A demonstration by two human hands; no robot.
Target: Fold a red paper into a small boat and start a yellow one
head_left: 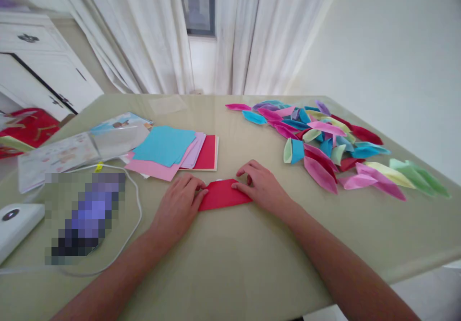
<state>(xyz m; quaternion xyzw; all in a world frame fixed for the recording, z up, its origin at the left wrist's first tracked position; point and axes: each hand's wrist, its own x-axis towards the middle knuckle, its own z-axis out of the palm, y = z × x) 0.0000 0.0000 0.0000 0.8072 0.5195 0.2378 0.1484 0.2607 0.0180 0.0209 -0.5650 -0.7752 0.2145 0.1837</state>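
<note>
A folded red paper (pixel 224 196) lies flat on the table in front of me, its upper corners slanted. My left hand (pixel 182 198) grips its left end, thumb and fingers pressed together at the edge. At the right end, my right hand (pixel 261 186) has its thumb on the paper and its index finger curled just above. Behind the red paper sits a stack of coloured sheets, with blue sheets (pixel 165 143) on top and pink, lilac and red ones beneath.
Many folded paper pieces (pixel 324 128) cover the table's (pixel 230 263) right back. On the left are plastic packets (pixel 61 158), a white cable (pixel 139 201), a blurred-out device (pixel 91 210) and a white object (pixel 19 222). Curtains (pixel 151 33) hang behind.
</note>
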